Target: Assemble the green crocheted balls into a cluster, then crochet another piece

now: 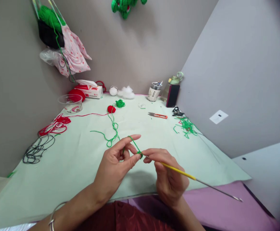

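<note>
My left hand [117, 163] pinches a small green crocheted piece [139, 154] between thumb and finger, and green yarn [134, 143] runs over its raised index finger. In my right hand [170, 175] is a crochet hook [182, 172] with a yellow grip, its tip at the green piece. The hook's metal rear end points down to the right. Loose green yarn [114, 126] trails from my left hand back across the table, past a red ball [111, 109] and a small green bundle [120, 103].
Orange-handled snips [158, 115] lie mid-table. Green scraps [187, 127] are at right, red yarn [58, 125] and black yarn [37, 150] at left. A clear bowl [71, 104], tissue box [89, 89], pen can [153, 93] and phone [173, 96] stand along the back.
</note>
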A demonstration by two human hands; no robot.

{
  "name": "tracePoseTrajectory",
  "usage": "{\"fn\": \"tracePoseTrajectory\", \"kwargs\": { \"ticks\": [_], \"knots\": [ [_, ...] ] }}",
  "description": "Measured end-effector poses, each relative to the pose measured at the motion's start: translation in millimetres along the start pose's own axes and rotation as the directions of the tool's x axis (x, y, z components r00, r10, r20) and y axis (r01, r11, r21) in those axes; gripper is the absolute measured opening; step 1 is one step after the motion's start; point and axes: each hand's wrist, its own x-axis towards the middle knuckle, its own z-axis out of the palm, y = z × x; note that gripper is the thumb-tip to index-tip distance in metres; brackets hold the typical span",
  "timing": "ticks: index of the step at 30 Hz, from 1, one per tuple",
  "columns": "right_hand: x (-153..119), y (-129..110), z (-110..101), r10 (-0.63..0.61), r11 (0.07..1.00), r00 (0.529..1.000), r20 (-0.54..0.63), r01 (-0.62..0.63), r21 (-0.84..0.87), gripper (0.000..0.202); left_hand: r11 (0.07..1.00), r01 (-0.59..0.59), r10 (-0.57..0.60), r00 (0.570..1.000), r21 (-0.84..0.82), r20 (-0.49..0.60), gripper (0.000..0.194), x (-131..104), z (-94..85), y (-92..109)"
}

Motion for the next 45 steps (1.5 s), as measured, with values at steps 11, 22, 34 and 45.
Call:
{"fn": "tracePoseTrajectory", "kwargs": {
  "ticks": [11,22,34,45],
  "knots": [
    [-15,2,2,-0.182,0.882,0.98,0.074,0.196,-0.429,0.046,0.858,0.297,-0.223,0.95,-0.418,0.218,0.05,1,1.9,2],
    [8,-9,7,0.239,0.957,0.966,-0.1,-0.217,0.193,0.021,0.942,0.143,-0.091,0.98,-0.304,0.178,0.043,2,0.0,-1],
    [2,-3,5,0.063,0.993,0.986,-0.156,-0.077,-0.086,0.03,0.769,0.365,-0.273,0.93,-0.525,0.247,0.038,6,0.6,0],
    [9,-2,4,0.299,0.941,0.93,-0.214,-0.25,0.227,0.017,0.853,0.233,-0.177,0.971,-0.467,0.161,0.019,5,2.1,1]
  ]
}}
